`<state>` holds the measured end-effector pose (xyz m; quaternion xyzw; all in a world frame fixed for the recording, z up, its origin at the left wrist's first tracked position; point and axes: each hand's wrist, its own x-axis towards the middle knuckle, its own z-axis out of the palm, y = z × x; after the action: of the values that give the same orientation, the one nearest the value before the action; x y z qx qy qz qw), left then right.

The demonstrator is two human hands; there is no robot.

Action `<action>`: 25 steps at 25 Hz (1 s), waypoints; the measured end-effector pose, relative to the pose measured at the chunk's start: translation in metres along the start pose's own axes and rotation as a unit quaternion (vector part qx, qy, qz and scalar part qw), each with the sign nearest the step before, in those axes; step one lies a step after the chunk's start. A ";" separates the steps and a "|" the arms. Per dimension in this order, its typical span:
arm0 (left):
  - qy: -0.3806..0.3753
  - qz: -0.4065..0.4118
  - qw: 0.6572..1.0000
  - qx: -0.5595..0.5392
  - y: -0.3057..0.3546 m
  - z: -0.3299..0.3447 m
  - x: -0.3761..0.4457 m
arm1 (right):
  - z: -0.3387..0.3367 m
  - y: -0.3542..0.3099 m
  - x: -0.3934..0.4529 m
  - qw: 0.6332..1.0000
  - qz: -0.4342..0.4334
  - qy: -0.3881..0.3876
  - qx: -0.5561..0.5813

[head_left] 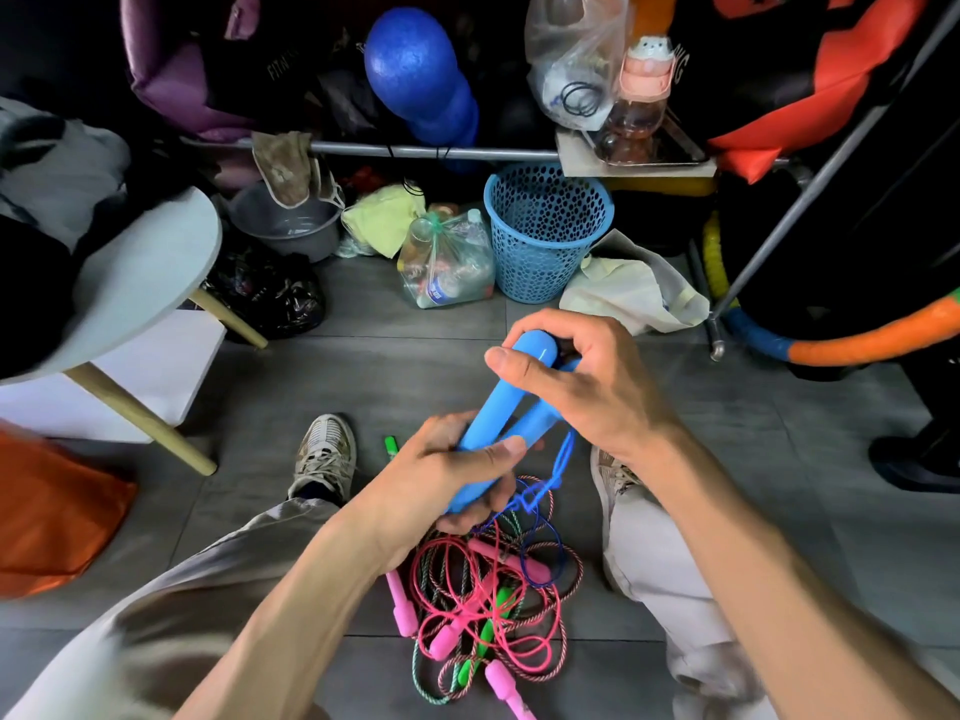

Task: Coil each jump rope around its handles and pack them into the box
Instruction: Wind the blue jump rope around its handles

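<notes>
Two light blue jump rope handles [501,402] lie side by side between my hands, above the floor. My left hand [447,475] grips their lower ends. My right hand [576,381] holds their upper ends, thumb across the front. A thin blue cord [545,491] hangs from the handles down to a tangled pile of jump ropes [488,589] on the floor between my feet, with pink handles [402,605], green handles [488,631] and pink and multicoloured cords. No box shows in this view.
A blue mesh basket [545,231], a bag of bottles [447,262] and a grey basin [291,226] stand ahead on the grey tile floor. A round white table [156,262] is at left, an orange bag [52,511] at lower left, a metal rack leg [717,330] at right.
</notes>
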<state>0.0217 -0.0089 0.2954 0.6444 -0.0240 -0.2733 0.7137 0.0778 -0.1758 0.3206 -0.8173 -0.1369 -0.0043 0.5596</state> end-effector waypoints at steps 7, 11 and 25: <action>-0.035 0.004 0.997 -0.064 0.003 0.006 -0.004 | -0.006 -0.003 -0.001 0.993 0.027 0.023 0.116; 0.014 0.013 0.997 -0.077 0.007 -0.002 0.000 | -0.010 0.003 0.008 0.960 0.133 0.084 0.231; 0.141 0.000 0.979 -0.145 0.011 -0.017 0.003 | 0.031 0.021 -0.005 0.984 0.143 0.050 -0.091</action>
<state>0.0343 0.0053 0.3022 0.5661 0.1169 -0.1800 0.7959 0.0738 -0.1555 0.2888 -0.8747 0.0107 0.0220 0.4841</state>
